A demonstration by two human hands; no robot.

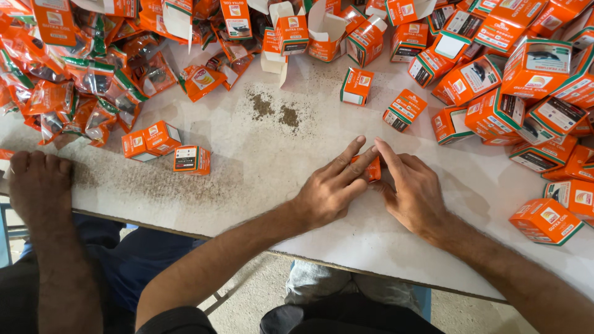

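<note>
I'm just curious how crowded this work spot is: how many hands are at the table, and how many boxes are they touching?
Wearer's own hands: 2, left hand and right hand
Other hands: 1, another person's hand
Boxes touched: 1, small orange box under the wearer's fingers
Total: 4

Bare forearms, a dark sleeve (176,318) at the left elbow, pale trousers (322,283).

Both bare forearms reach forward over the worktop (260,161), left hand (331,188) and right hand (411,192) side by side, palms down, fingertips meeting.
</note>
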